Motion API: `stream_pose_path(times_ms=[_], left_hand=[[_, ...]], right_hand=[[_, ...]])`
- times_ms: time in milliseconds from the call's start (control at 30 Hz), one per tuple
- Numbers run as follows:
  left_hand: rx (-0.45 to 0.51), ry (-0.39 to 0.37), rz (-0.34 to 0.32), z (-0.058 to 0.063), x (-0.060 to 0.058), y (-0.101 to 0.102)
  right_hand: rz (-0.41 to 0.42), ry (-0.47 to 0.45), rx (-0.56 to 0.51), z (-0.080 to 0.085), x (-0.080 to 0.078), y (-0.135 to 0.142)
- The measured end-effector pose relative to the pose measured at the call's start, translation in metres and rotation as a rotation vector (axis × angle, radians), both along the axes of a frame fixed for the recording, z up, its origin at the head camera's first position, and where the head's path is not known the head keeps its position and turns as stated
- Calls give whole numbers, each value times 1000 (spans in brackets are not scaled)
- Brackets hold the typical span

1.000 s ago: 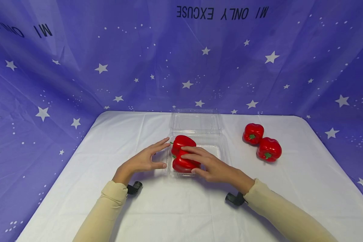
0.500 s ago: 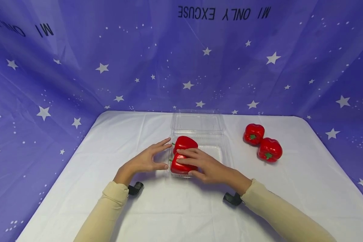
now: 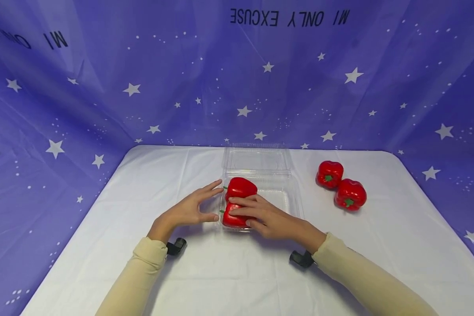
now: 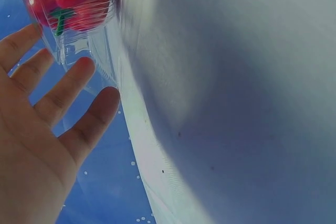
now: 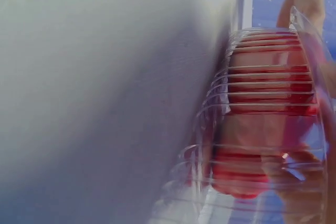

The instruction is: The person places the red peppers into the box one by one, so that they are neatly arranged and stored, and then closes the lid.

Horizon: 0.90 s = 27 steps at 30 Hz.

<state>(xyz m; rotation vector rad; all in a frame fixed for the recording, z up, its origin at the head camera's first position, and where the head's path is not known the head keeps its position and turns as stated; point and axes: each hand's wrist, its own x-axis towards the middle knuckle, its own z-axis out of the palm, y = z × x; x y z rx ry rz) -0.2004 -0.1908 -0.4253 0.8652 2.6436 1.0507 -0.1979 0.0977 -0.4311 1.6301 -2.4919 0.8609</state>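
Observation:
A clear plastic clamshell container (image 3: 278, 197) stands on the white cloth, its lid (image 3: 256, 159) tipped back. Two red bell peppers lie in its left half, green stems pointing left: a rear pepper (image 3: 240, 186) and a front pepper (image 3: 233, 223). My right hand (image 3: 276, 219) grips the front one, fingers over its top and thumb on the near side. Beside the container's left wall, my left hand (image 3: 187, 210) is spread, holding nothing. Its fingertips are right at that wall in the left wrist view. Through the ribbed wall (image 5: 270, 85), the right wrist view shows red peppers.
Two more red bell peppers lie to the right on the cloth, a back one (image 3: 329, 174) and a nearer one (image 3: 350, 195). A purple star-printed curtain (image 3: 205, 79) hangs behind and around the table (image 3: 221, 276). Black wrist mounts (image 3: 177, 246) sit under both wrists.
My right hand has shifted the front pepper slightly left; its stem now points left toward the container's wall. The left hand stays nearly still beside the container.

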Motion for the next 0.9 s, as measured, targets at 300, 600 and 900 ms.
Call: stream_pose_path(times_ms=[300, 600, 900], left_hand=[[10, -4, -6, -1, -2, 1], [5, -16, 3, 0, -1, 1], [16, -25, -5, 0, -2, 1]], right_hand=[[12, -54, -32, -1, -2, 0], [24, 103, -13, -3, -3, 0], [-5, 4, -10, -1, -3, -1]])
